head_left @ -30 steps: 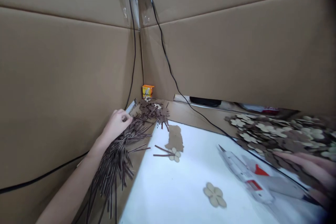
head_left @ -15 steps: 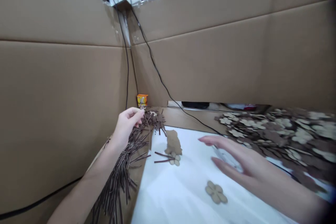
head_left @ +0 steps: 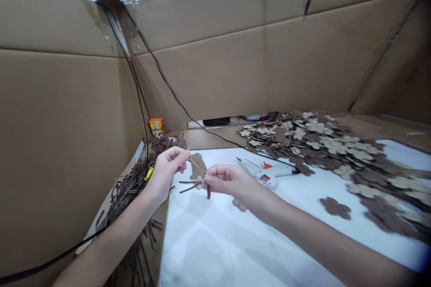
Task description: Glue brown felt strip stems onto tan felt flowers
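Between my two hands, above the white board (head_left: 188, 242), stretches a thin brown strip (head_left: 198, 166). My left hand (head_left: 173, 164) pinches its upper end, and the fingers of my right hand (head_left: 226, 181) are closed on the lower part, with a short brown tail hanging below them. Just behind lies a tan four-petal flower piece (head_left: 199, 185) with two dark strips reaching left from it. A torn-edged brown scrap (head_left: 197, 171) rests beyond. Under my right wrist, a second flower piece (head_left: 239, 205) is partly hidden.
A white glue gun (head_left: 257, 171) lies behind my right hand. Flower pieces are heaped (head_left: 316, 136) at the right, one dark flower (head_left: 335, 208) apart. Brown strips (head_left: 126, 193) pile up at the left. Cardboard walls (head_left: 215, 67) and a black cable (head_left: 175, 96) stand behind.
My right hand, open over the board before, has moved left and closed on the strip my left hand holds. The view has swung right, showing the glue gun and more of the flower heap.
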A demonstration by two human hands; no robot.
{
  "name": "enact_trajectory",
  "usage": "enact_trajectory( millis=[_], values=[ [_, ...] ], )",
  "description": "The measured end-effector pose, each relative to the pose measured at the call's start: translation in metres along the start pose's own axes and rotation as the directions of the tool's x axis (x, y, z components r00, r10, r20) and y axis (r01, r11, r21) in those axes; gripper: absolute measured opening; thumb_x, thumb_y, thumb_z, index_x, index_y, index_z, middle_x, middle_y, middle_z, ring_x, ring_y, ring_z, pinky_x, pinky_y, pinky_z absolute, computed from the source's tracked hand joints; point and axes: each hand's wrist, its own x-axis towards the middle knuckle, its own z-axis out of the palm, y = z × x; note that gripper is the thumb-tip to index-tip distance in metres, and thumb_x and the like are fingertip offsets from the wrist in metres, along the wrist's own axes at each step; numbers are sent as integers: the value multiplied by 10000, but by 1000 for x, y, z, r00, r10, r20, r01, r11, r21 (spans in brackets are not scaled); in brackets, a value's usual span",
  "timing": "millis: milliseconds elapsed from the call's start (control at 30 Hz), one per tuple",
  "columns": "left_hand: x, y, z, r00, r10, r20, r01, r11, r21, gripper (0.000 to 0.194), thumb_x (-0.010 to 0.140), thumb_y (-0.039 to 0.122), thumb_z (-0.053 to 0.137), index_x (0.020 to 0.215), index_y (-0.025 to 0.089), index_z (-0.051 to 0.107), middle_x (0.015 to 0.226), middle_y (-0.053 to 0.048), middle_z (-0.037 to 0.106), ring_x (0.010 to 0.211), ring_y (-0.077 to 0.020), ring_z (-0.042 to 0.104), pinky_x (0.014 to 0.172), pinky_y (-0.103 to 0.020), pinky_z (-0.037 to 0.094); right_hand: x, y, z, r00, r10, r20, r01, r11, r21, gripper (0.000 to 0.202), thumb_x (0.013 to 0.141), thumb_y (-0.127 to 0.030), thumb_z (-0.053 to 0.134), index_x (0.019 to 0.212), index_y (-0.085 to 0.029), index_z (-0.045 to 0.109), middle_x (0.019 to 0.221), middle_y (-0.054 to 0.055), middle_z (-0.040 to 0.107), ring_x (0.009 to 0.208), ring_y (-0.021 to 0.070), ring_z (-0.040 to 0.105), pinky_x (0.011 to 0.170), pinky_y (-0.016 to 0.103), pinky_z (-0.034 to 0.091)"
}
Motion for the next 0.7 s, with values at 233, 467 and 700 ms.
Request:
enact_trajectory(
  millis=[233,467,700],
  values=[
    [2,-7,-2,874,477,-90,-297,672,678,352,803,330,508,1121,180,477,1135,-108,515,1024,-219,472,856,-339,390,2,1,-26,980,-11,-198,-5,997,-81,267,607,-407,727,644,-161,631,650,-2,606,655,134,518,668,269,366],
    [15,-8,32,802,325,501,-593,531,605,178,814,353,540,859,223,652,958,-42,667,1102,-238,474,961,-374,316,14,12,-52,988,-8,-154,-10,993,-114,247,621,-410,714,637,-167,672,619,-9,609,637,129,503,657,267,366],
    [26,-35,41,967,-18,255,-100,892,442,335,782,435,533,594,160,573,525,22,453,493,-103,452,469,-199,340,34,23,-67,984,69,-164,-75,997,-30,285,583,-412,745,673,-157,653,715,9,632,687,125,537,637,248,384]
  ],
)
